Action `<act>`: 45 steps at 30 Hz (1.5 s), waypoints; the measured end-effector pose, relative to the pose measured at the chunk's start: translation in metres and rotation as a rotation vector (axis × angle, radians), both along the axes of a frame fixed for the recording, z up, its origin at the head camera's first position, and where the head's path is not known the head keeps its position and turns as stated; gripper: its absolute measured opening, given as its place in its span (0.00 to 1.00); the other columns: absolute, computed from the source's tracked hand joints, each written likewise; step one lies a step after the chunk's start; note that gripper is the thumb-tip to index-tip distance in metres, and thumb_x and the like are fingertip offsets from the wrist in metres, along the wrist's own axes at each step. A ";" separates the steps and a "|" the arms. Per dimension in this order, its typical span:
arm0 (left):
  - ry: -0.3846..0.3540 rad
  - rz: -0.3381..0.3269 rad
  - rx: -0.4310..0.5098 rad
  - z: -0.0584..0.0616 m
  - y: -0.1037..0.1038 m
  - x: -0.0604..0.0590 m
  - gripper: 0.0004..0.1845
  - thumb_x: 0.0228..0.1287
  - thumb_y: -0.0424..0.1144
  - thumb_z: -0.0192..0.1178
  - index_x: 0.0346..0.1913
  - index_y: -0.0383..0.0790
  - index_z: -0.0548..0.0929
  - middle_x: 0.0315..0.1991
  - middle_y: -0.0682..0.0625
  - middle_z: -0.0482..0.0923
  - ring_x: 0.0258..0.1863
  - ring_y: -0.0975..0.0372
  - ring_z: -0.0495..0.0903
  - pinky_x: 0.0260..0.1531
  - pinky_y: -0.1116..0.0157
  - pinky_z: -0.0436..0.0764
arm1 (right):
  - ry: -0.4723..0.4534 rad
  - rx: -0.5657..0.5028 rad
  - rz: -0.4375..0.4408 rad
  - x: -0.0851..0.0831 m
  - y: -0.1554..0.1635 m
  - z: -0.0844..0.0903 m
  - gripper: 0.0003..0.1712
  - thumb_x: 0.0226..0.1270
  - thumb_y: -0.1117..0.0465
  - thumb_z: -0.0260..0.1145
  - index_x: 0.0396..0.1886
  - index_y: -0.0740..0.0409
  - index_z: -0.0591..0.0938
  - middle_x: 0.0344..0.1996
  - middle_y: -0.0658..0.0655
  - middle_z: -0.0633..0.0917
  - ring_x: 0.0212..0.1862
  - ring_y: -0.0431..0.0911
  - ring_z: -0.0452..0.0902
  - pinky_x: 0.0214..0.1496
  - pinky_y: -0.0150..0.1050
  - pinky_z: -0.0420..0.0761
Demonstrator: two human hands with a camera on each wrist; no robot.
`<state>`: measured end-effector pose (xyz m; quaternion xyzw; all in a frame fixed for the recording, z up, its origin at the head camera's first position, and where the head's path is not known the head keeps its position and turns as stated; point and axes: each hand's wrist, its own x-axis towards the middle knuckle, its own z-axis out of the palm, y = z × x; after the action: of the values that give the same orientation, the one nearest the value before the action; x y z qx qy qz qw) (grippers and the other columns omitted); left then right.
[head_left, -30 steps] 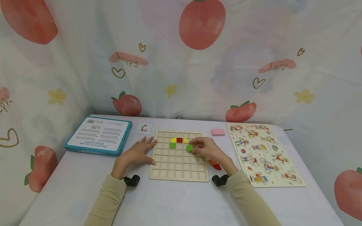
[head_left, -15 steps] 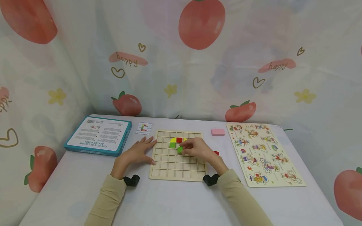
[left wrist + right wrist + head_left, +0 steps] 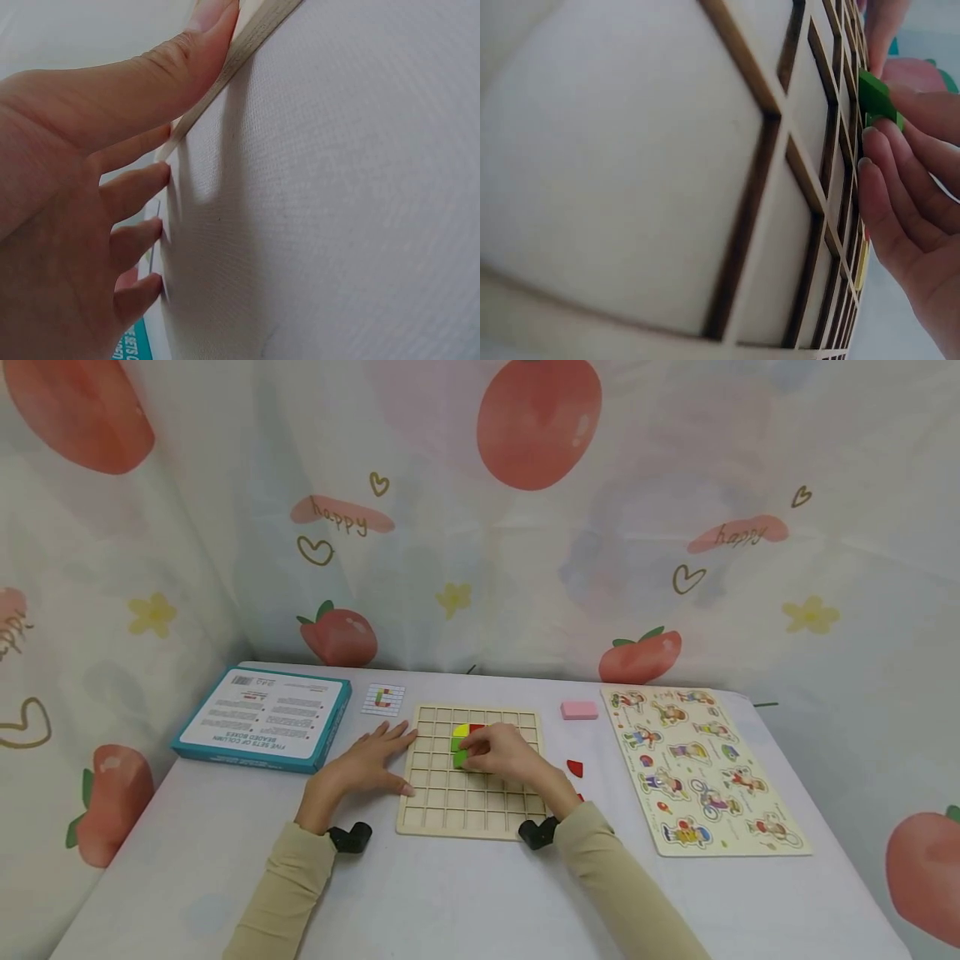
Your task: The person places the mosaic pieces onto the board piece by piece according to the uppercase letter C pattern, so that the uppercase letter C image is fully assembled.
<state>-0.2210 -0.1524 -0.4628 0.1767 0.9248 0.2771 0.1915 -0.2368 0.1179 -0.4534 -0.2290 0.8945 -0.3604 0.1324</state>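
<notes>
Strawberry-printed curtains hang behind a pale surface [image 3: 465,893] that carries a wooden grid board [image 3: 472,810], a teal box [image 3: 262,718], a small pattern card [image 3: 383,699], a pink block [image 3: 579,710] and a picture puzzle [image 3: 697,768]. On the board, a yellow piece [image 3: 461,729] and a red piece [image 3: 477,727] sit in an upper row, with a green one just below the yellow.

Left hand [image 3: 360,766] lies flat with straight fingers on the surface, thumb and fingertips touching the board's left edge, as if steadying it. Right hand [image 3: 502,752] pinches a green square piece [image 3: 460,758] between its fingertips [image 3: 877,146] and holds it tilted at a cell under the other green one; the wrist view shows it not yet flat in the grid.

The placing step appears to be in hand. The next move calls for levelling the square with the cell walls and pressing it down, then letting go. A loose red piece [image 3: 574,767] lies on the surface right of the board.
</notes>
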 end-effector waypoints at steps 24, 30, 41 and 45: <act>-0.006 0.005 -0.007 0.000 0.003 0.001 0.54 0.55 0.51 0.78 0.81 0.44 0.60 0.84 0.43 0.48 0.83 0.42 0.38 0.81 0.40 0.41 | 0.021 0.070 0.037 0.009 0.005 0.008 0.15 0.66 0.67 0.72 0.52 0.60 0.87 0.34 0.49 0.86 0.38 0.40 0.78 0.45 0.33 0.81; -0.003 0.012 -0.005 0.002 0.003 0.001 0.54 0.55 0.50 0.78 0.81 0.44 0.60 0.84 0.43 0.48 0.83 0.42 0.38 0.81 0.40 0.41 | 0.062 0.032 0.013 0.018 0.026 0.008 0.13 0.68 0.66 0.69 0.51 0.59 0.87 0.39 0.51 0.88 0.41 0.41 0.81 0.48 0.35 0.82; 0.002 0.016 -0.005 0.001 0.002 0.001 0.54 0.55 0.50 0.77 0.81 0.43 0.60 0.84 0.43 0.48 0.83 0.41 0.38 0.81 0.40 0.41 | 0.079 -0.036 -0.159 0.031 0.064 0.012 0.11 0.68 0.62 0.71 0.48 0.57 0.88 0.42 0.52 0.89 0.41 0.44 0.82 0.46 0.39 0.82; 0.003 0.019 -0.005 0.001 0.003 0.001 0.54 0.55 0.50 0.77 0.81 0.44 0.60 0.84 0.43 0.48 0.83 0.42 0.38 0.81 0.40 0.41 | 0.091 -0.032 -0.225 0.032 0.077 0.009 0.08 0.68 0.61 0.72 0.44 0.56 0.88 0.40 0.53 0.88 0.39 0.46 0.80 0.41 0.37 0.81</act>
<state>-0.2197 -0.1497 -0.4621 0.1680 0.9275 0.2762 0.1878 -0.2047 0.1953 -0.4440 -0.1454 0.9138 -0.3763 0.0469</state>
